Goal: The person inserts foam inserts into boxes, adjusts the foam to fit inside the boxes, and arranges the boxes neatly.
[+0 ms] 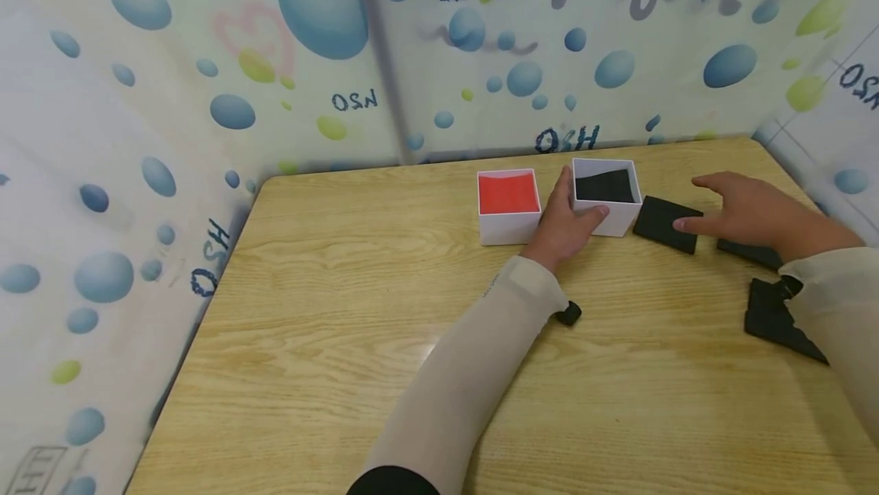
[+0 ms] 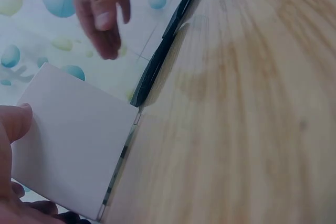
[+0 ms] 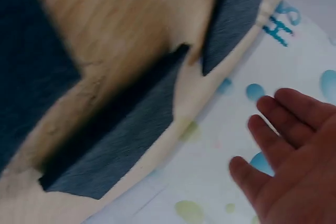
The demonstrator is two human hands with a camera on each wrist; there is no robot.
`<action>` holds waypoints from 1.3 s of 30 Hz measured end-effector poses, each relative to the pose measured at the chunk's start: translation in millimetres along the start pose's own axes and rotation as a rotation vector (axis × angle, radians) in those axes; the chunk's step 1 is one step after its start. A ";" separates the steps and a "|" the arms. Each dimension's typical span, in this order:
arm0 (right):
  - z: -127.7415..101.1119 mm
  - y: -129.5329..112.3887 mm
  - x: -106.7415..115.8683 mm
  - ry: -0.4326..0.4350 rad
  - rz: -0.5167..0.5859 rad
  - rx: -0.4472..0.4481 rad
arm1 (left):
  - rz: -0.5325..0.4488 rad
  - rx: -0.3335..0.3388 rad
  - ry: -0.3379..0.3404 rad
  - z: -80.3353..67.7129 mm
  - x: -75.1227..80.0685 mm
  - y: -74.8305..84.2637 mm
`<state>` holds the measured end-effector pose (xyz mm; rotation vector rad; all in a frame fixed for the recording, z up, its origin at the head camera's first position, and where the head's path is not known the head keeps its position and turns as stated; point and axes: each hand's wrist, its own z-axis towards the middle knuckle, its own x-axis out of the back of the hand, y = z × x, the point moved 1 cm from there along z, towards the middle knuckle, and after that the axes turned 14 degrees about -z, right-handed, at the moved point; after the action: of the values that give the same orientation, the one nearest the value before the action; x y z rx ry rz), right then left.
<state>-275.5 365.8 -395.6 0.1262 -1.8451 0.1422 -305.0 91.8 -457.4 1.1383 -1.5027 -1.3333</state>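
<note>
1. Wood-grain table (image 1: 384,312) fills the lower frame, with bubble-printed sheeting rising behind it.
2. Nearest, at lower right, black foam pieces (image 1: 772,316) lie partly under the right sleeve.
3. Mid-frame, the left hand (image 1: 565,224) reaches forward from a pale sleeve; its thumb and fingers curl round the near left corner of the white box with a black lining (image 1: 607,196), gripping it.
4. Right of that box, the right hand (image 1: 745,211) lies palm down, fingers straight and relaxed, fingertips touching the black square pad (image 1: 661,222).
5. Just left of the gripped box stands a white box with a red lining (image 1: 508,205).
</note>
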 end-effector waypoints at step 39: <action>10.0 11.3 -17.3 -0.026 -0.005 -0.029 | -0.014 0.002 -0.003 -0.8 -0.2 -0.1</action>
<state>-282.0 375.5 -415.3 0.1127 -1.8721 0.1102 -304.1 91.8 -457.4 1.1501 -1.5009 -1.3439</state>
